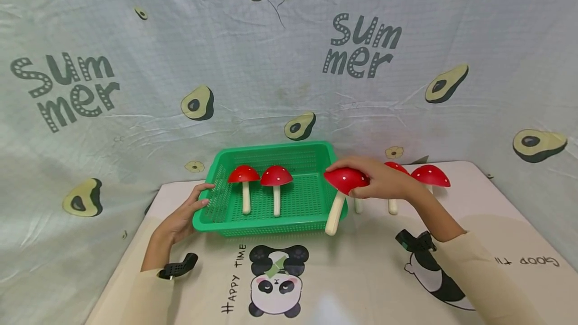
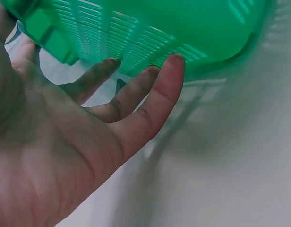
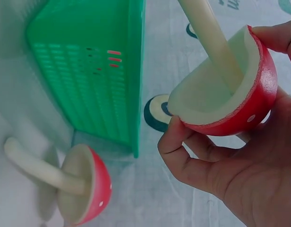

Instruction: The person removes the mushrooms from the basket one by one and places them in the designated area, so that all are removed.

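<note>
A toy mushroom (image 1: 345, 180) with a red, white-dotted cap and pale stem is in my right hand (image 1: 379, 177), which grips it by the cap at the basket's right rim. The right wrist view shows fingers and thumb on the edge of the hollow cap (image 3: 266, 90). My left hand (image 1: 182, 219) holds the left side of a green basket (image 1: 271, 225), thumb at the rim and other fingertips against the outer wall (image 2: 150, 40). Inside the basket lie a left mushroom (image 1: 244, 174) and a second mushroom (image 1: 276, 176), side by side.
Right of the basket, partly behind my right arm, are a mushroom (image 1: 393, 206), another mushroom (image 1: 430, 175), and a pale stem (image 1: 358, 205) whose cap is hidden. A printed cloth wall (image 1: 253, 64) rises behind the table, whose cover (image 1: 361, 275) has panda prints.
</note>
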Tool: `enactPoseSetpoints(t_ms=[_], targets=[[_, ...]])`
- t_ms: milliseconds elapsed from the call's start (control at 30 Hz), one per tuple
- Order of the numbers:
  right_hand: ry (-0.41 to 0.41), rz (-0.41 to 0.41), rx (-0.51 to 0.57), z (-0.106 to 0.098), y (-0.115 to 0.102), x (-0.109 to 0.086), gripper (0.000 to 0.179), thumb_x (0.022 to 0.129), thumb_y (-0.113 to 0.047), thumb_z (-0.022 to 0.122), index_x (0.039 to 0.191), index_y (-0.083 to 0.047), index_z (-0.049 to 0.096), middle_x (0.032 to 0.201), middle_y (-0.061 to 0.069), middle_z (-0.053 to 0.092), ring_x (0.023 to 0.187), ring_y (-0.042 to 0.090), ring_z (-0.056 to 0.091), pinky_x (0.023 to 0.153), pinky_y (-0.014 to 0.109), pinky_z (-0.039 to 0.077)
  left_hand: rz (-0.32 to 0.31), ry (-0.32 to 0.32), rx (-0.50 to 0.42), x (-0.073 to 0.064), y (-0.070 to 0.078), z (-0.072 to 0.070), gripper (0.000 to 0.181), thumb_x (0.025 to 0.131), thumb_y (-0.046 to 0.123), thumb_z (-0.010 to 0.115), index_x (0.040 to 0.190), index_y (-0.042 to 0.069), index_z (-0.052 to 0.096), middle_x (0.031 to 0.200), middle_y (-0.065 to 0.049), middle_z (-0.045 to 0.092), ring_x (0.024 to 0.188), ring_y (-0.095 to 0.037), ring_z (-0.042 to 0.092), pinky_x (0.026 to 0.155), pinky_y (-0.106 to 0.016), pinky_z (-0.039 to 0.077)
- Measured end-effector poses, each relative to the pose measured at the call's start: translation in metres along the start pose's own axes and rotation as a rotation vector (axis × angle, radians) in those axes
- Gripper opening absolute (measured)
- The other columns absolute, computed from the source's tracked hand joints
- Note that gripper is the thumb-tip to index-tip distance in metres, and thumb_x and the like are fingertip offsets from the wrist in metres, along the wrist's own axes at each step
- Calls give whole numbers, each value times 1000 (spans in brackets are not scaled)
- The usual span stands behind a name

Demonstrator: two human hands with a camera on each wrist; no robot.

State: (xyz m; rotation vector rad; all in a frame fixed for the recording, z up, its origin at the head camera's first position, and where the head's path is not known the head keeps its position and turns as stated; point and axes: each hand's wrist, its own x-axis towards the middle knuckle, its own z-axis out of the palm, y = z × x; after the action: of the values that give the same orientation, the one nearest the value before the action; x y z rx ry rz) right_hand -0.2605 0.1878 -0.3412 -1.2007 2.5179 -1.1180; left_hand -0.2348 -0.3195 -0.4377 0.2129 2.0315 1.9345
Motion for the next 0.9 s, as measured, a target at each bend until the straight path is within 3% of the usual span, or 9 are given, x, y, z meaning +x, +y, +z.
enactPoseSetpoints(t_ms=[233,367,900], targets=[[25,26,-26,-2,8,-11,73,72,-13,81,138,-32,56,136,-1,55,121,29,50,79,34,58,-2,13,1,0,-1,-1,34,108,27,45,135,44,35,140,-18,29,107,-24,58,84,-41,56],[35,20,-46,-3,11,-18,69,74,-12,78,137,-30,57,136,0,55,121,30,50,79,34,58,0,8,-2,1,-2,-1,34,107,26,45,135,43,34,139,-16,31,107,-23,58,84,-40,56],[3,108,-58,-7,26,-42,74,69,-10,83,132,-38,56,135,0,54,124,34,47,79,31,58,15,3,-1,1,-2,-1,32,108,27,44,134,42,33,139,-17,29,106,-23,59,83,-39,57]])
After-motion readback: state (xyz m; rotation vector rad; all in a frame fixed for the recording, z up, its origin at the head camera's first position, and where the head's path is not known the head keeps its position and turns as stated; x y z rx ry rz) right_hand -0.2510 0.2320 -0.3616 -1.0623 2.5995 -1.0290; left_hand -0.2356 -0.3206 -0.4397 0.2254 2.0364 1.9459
